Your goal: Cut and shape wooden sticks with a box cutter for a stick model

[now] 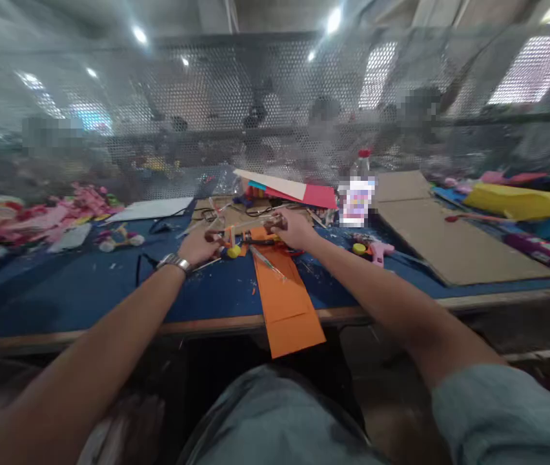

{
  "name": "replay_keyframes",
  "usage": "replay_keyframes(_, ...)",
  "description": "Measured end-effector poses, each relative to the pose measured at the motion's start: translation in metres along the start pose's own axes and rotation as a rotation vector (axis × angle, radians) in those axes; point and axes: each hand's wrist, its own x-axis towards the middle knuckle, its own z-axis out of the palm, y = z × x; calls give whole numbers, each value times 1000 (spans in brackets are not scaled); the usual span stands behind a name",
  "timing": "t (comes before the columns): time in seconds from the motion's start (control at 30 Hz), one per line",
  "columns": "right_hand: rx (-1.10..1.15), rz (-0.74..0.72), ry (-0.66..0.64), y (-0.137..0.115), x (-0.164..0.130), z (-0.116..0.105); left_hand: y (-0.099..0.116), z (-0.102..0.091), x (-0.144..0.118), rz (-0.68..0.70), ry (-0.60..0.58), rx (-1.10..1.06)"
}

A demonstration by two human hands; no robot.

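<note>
In the head view my left hand (201,245), with a metal watch on the wrist, is closed on a small craft model with an orange upright piece and a yellow round wheel (234,251). My right hand (293,229) is pinched at the far end of the orange sheets, but what its fingers hold is too blurred to name. A small black piece (254,239) lies between the two hands. Below them, long orange sheets (288,303) run over the table's front edge, with a thin clear stick (268,263) lying across them.
A pink glue gun (379,252) and a large cardboard sheet (463,242) lie to the right. Behind my hands are stacked coloured papers (304,190) and a red-capped bottle (363,161). A small wheeled model (119,239) and pink scraps (62,216) are at left. A mesh partition (255,84) stands behind.
</note>
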Motion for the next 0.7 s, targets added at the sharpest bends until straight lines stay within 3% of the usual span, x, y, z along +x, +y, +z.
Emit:
replay_keyframes(0.27,-29,-4,37,4,-1,-1,8,-8,-7,-25,45,35)
replay_keyframes(0.53,-28,-10,60,4,-1,1,4,-13,-11,45,66,21)
replay_keyframes(0.7,0,-6,63,2,-1,1,3,-31,-22,99,104,63)
